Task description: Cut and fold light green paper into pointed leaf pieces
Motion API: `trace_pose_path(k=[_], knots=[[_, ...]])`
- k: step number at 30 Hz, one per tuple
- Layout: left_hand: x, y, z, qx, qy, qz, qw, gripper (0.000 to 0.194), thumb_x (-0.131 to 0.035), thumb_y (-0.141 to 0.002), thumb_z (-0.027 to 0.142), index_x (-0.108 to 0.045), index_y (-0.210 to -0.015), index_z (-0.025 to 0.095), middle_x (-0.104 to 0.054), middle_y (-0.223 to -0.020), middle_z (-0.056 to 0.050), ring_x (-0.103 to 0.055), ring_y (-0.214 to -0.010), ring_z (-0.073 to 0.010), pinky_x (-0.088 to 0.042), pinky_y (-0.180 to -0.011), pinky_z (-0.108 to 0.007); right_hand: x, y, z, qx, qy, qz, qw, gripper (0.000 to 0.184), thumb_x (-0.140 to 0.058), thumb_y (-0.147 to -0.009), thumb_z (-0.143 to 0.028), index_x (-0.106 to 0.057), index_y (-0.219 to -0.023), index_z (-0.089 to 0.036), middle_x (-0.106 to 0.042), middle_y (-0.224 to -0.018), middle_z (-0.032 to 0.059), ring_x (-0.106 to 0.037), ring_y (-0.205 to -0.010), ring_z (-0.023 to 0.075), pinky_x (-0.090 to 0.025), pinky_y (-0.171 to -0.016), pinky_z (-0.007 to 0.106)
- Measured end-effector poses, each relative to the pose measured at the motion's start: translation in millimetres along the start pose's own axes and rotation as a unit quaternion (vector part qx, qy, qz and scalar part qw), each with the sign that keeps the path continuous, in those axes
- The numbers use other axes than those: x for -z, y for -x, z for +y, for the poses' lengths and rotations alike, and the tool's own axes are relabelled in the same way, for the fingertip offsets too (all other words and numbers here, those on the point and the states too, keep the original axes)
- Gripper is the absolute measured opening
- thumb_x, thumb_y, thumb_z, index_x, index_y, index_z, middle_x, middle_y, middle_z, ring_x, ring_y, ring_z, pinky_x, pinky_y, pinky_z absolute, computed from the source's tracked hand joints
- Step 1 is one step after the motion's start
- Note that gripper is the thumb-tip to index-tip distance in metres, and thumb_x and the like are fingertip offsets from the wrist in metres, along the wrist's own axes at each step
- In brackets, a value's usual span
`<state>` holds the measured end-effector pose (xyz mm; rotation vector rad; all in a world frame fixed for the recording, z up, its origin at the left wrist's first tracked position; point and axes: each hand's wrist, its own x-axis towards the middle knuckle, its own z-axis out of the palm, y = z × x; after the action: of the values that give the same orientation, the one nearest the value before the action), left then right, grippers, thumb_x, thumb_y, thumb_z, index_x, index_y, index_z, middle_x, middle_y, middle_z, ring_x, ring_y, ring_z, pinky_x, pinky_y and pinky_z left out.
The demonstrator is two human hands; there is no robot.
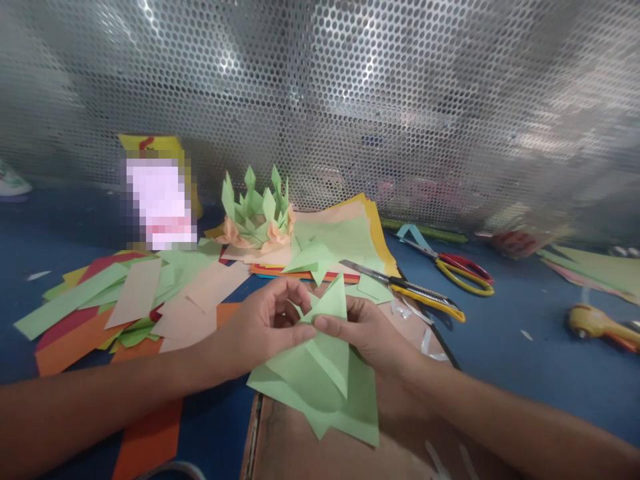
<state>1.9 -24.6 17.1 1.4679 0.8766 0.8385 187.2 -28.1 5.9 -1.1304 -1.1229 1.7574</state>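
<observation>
Between both hands is a folded piece of light green paper (327, 360), with a pointed flap standing up. My left hand (280, 317) is closed on its upper left part, thumb in front and fingers curled behind. From the other side my right hand (367, 333) pinches it with the thumb on the front; its other fingers are hidden behind the paper. Below the folded piece lies a flat light green sheet (367, 420) on a brown board (300, 460). Just beyond the hands rests another pointed green folded paper (313, 257).
A green and peach paper flower (257, 217) stands behind. Coloured paper strips (80, 300) heap at left. A yellow utility knife (425, 297), scissors (465, 270) and a yellow-handled tool (600, 327) lie right. A perforated metal sheet (320, 100) rises at the back.
</observation>
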Motion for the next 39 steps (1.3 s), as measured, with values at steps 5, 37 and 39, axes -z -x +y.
trace_pose_path(k=[5,37,39], knots=[[1.2,2,4,-0.018,-0.080,-0.012,0.997,0.011,-0.060,-0.075,0.019,-0.056,-0.085,0.019,-0.053,-0.092,0.001,-0.044,-0.064,-0.0075,-0.040,-0.062,-0.021,0,-3,-1,-0.005,-0.057,0.038,0.998,0.032,-0.077,-0.064,-0.045,-0.063,-0.069,-0.017,-0.056,-0.055,-0.0041,-0.048,-0.047,0.0081,-0.037,-0.049,0.023],[4.4,3,11,0.037,-0.170,-0.088,0.981,0.049,-0.053,-0.072,0.017,-0.059,-0.121,0.021,-0.032,-0.063,0.006,-0.032,-0.054,-0.0099,-0.029,-0.050,-0.020,7,-8,-7,0.145,0.094,0.102,0.980,0.031,-0.072,-0.070,-0.047,-0.062,-0.064,-0.018,-0.051,-0.058,-0.0031,-0.042,-0.055,0.0097,-0.034,-0.056,0.025],[3.9,3,11,0.028,-0.172,-0.086,0.981,0.048,-0.053,-0.072,0.017,-0.060,-0.119,0.021,-0.035,-0.064,0.005,-0.032,-0.054,-0.0097,-0.030,-0.050,-0.020,8,-8,-7,0.147,0.089,0.105,0.980,0.032,-0.071,-0.070,-0.047,-0.060,-0.061,-0.018,-0.050,-0.057,-0.0031,-0.042,-0.055,0.0098,-0.034,-0.056,0.025]])
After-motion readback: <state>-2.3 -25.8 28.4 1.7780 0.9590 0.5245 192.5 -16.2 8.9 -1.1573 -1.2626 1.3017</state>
